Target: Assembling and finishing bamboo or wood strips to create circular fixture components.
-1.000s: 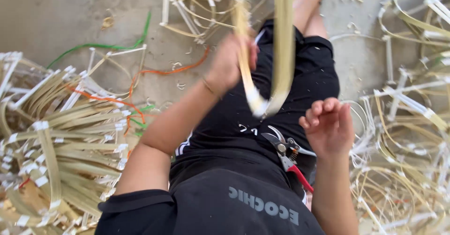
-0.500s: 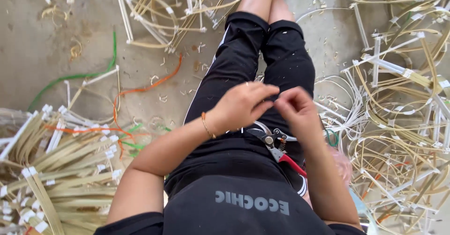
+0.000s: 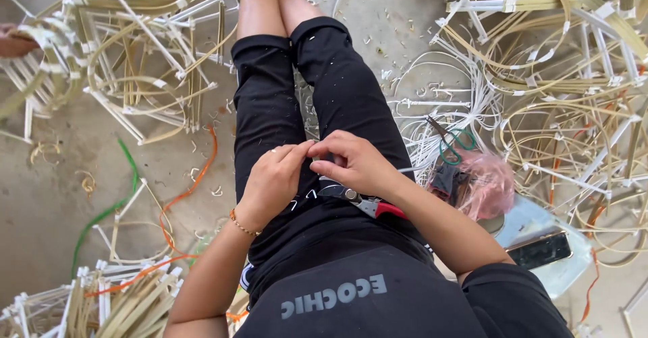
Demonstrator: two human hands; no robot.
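Together, hands [image 3: 317, 169] above red-handled pliers [image 3: 368, 205]

Floor clutter around my seat

I see bamboo frames [image 3: 553, 61], a phone [image 3: 538, 249], green-handled scissors [image 3: 451, 142], a pink bag [image 3: 487, 183], and orange [image 3: 192, 183] and green cords [image 3: 108, 206].

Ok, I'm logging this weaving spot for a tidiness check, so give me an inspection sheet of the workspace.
Surface: bare concrete floor, littered with offcuts.
Job's things: red-handled cutters lying on the lap.
Clutter: bamboo-strip frames, white strips, scissors, pink fluff, phone.
Hands: left hand and right hand pinched together over the lap; what they hold is hidden.
Cables: green cord, orange cord.
Surroundings: nothing seen.
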